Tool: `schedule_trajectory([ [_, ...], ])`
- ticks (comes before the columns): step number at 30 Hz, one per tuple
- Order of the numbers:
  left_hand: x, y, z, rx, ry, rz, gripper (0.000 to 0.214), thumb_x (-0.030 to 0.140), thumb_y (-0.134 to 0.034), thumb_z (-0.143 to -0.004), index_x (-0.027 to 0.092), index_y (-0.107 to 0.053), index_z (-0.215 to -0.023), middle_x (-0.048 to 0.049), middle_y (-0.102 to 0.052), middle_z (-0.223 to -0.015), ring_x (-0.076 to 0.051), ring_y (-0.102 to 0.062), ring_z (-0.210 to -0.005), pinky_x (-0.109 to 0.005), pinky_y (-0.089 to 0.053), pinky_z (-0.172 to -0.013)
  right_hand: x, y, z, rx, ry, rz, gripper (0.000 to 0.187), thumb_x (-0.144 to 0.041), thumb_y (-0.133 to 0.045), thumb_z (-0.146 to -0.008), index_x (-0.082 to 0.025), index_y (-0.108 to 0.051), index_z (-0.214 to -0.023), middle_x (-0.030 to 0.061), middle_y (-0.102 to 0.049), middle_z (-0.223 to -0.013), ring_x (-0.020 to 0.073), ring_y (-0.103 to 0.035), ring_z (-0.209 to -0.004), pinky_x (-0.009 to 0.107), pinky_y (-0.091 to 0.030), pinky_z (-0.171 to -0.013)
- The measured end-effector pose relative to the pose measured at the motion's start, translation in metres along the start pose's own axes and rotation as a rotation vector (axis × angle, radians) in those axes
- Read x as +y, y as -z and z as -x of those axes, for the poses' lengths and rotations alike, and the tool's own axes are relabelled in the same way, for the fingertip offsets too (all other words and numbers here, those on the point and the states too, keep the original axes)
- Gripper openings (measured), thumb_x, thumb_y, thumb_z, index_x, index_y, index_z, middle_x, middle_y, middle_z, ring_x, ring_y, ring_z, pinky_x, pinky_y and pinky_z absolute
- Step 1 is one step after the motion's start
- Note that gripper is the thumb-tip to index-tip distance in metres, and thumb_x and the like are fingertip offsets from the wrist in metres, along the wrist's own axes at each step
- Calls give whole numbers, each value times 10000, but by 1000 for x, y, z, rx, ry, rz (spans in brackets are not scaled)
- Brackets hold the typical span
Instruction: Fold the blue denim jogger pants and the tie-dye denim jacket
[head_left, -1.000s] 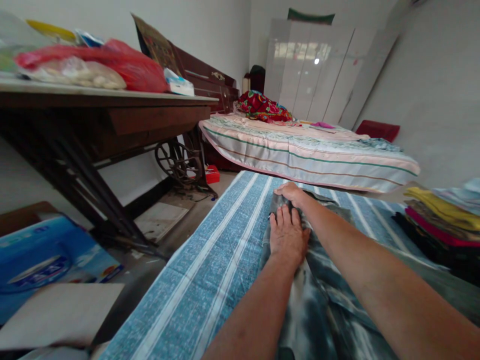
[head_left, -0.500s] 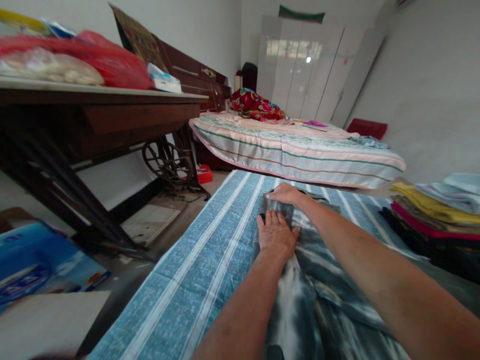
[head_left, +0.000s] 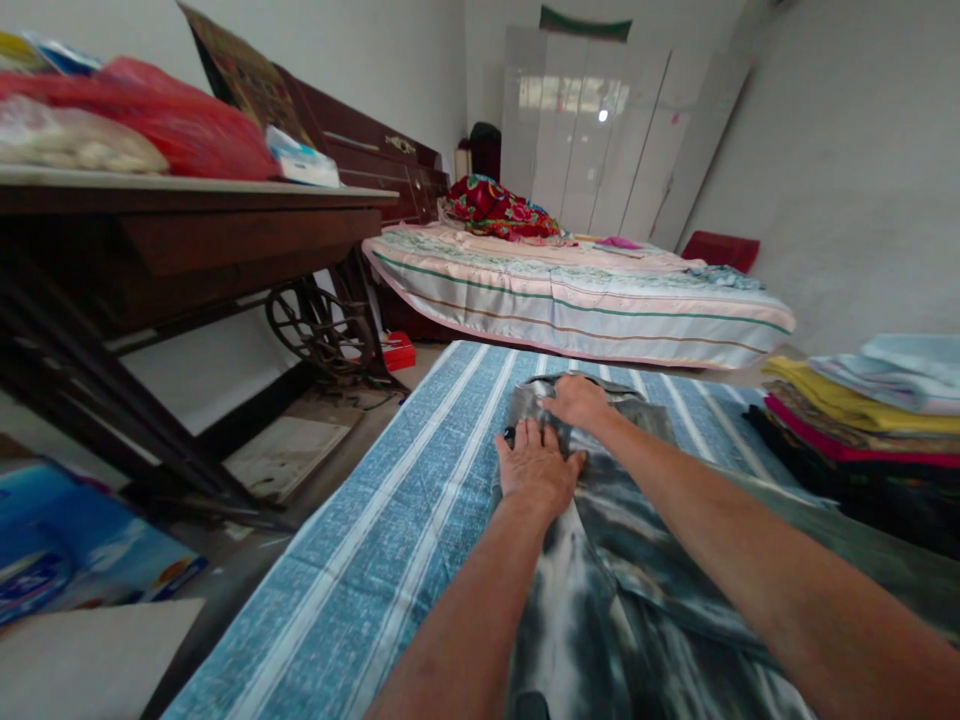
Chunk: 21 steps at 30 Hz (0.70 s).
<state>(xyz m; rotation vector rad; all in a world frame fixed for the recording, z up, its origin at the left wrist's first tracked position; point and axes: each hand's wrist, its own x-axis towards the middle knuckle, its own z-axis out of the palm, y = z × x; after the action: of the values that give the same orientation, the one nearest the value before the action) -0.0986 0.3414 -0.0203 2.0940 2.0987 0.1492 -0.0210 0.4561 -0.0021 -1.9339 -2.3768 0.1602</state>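
Note:
A tie-dyed garment (head_left: 562, 590) in dark grey and white lies in folds on a blue striped cloth (head_left: 375, 520); its exact kind is unclear. Flat on its left side, near the far end, rests my left hand (head_left: 536, 465), fingers stretched out and slightly apart. A small black object (head_left: 510, 434) shows beside those fingertips. Just beyond, my right hand (head_left: 581, 403) is bent over the garment's far end, its thumb pointing left and its fingers closed on the fabric. The fingertips of that hand are partly hidden.
To the right is a stack of folded clothes (head_left: 862, 420). A sewing machine table (head_left: 255, 205) stands at the left, bearing a red plastic bag (head_left: 187, 130). A blue carton (head_left: 75, 540) sits low on the left. Beyond are a bed (head_left: 600, 300) and a white wardrobe (head_left: 585, 140).
My right hand has moved slightly nearer, so more of the garment's far edge shows behind it. My left hand stays flat on the fabric. The view has shifted a little to the right.

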Motion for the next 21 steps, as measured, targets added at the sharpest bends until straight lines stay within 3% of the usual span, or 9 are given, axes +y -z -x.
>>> schedule_trajectory([
  [7, -2, -3, -3, 0, -3, -16, 690, 591, -234, -876, 180, -343, -1419, -129, -221, -1520, -321, -150, -1404, -616, -124, -1072, 20, 6, 10, -25, 15, 27, 473, -569, -486, -828, -163, -716, -907, 115, -706, -976, 212, -648, -927, 243, -449, -716],
  [15, -2, 4, -2, -22, 12, -71, 649, 574, -206, -886, 233, -333, -1423, -139, -192, -1527, -300, -136, -1412, -632, -142, -1052, 10, 6, 21, 29, -10, 53, 405, -491, -516, -838, -175, -678, -1032, 122, -676, -1076, 238, -619, -1014, 290, -459, -781],
  [18, -2, 4, -3, -20, 13, -71, 648, 575, -208, -888, 235, -329, -1425, -142, -190, -1526, -310, -134, -1411, -631, -144, -1051, 19, 14, 25, 29, 18, 30, 400, -529, -488, -845, -214, -682, -999, 76, -691, -1039, 218, -629, -980, 274, -460, -757],
  [21, -3, 2, -3, -11, 2, -75, 649, 584, -209, -887, 241, -335, -1422, -144, -188, -1526, -318, -136, -1409, -634, -151, -1045, 34, 19, 33, 45, 39, 23, 298, -438, -554, -827, -247, -659, -1030, 38, -686, -1057, 197, -617, -1006, 251, -445, -775],
])
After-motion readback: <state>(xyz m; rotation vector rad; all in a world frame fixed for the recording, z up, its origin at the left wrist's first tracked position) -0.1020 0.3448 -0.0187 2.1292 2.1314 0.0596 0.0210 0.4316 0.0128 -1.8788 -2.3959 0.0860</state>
